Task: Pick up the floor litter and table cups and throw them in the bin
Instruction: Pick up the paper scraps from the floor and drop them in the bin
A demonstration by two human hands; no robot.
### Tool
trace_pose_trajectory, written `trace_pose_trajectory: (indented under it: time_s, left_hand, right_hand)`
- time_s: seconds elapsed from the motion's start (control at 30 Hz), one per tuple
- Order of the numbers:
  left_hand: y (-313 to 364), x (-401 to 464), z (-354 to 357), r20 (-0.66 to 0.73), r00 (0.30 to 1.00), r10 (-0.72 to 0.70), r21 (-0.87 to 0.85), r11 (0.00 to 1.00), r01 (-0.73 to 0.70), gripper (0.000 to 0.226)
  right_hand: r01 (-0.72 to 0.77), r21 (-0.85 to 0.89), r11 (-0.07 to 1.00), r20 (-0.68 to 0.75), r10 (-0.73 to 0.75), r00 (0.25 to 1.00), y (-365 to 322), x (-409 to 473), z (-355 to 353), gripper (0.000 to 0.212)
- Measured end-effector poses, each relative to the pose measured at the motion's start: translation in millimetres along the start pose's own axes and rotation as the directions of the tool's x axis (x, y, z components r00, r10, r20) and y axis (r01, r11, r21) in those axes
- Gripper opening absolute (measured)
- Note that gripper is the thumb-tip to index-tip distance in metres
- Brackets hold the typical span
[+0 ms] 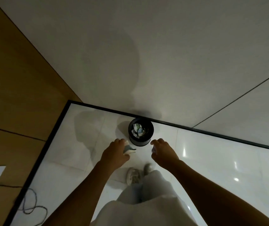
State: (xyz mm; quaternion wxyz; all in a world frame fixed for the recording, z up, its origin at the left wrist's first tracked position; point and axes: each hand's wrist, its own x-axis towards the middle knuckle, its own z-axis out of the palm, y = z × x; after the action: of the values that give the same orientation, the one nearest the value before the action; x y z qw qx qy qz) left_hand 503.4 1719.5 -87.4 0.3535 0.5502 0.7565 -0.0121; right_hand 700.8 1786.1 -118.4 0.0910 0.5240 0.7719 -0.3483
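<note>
Both hands near black bin (141, 132) — frame centre.
Left hand (116, 151) grips crumpled cup (128, 149); right hand (162, 150) curled, contents unclear — best release directly over the rim.

The left hand (116, 150) covers most of the crumpled cup (128, 149) it grips, so only a pale edge shows. Something small in the right hand (162, 151) is too blurred to identify. The litter inside the bin (141, 142) is too small to tell apart. The black cable (30, 207) runs off the lower left.
</note>
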Motion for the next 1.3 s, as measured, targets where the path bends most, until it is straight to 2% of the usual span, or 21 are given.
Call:
trace_pose_trajectory:
  time_s: [0.3,0.4,0.53,0.63,0.8,1.03,1.13,1.23,1.3]
  left_hand:
    - [-38,83,-3,0.004,0.996,-0.094,-0.073,0.993,0.095,0.060]
    - [-50,106,10,0.032,0.994,-0.106,-0.056,0.993,0.108,0.060]
    - [-60,149,33,0.059,0.992,-0.113,-0.046,0.992,0.115,0.057]
    - [-56,179,50,0.057,0.993,-0.108,-0.062,0.992,0.111,0.056]
    - [-37,233,80,0.076,0.993,-0.095,-0.059,0.993,0.099,0.058]
    - [-2,323,105,0.091,0.993,-0.073,0.066,0.996,0.067,0.069]
    - [9,332,104,0.154,0.982,-0.106,0.152,0.985,0.082,0.061]
    - [16,314,95,0.139,0.990,-0.011,0.157,0.988,-0.011,0.048]
    - [23,293,84,0.119,0.988,0.096,0.137,0.984,-0.112,0.052]
  right_hand:
    - [-0.052,0.031,0.998,-0.024,0.053,0.998,-5,145,0,0.050]
    - [-0.079,0.076,0.994,-0.018,0.080,0.997,-4,193,19,0.056]
    - [-0.162,0.010,0.987,0.002,0.162,0.987,17,233,52,0.064]
    - [-0.249,0.048,0.967,0.011,0.248,0.969,38,242,66,0.065]
    - [-0.280,0.085,0.956,0.054,0.276,0.960,72,240,74,0.063]
    - [-0.280,0.153,0.948,0.050,0.275,0.960,97,239,67,0.061]
    - [-0.280,0.174,0.944,0.023,0.281,0.960,100,231,59,0.060]
    - [-0.305,0.167,0.938,0.012,0.307,0.952,98,216,48,0.060]
    - [-0.321,0.166,0.932,0.018,0.323,0.946,91,202,40,0.059]
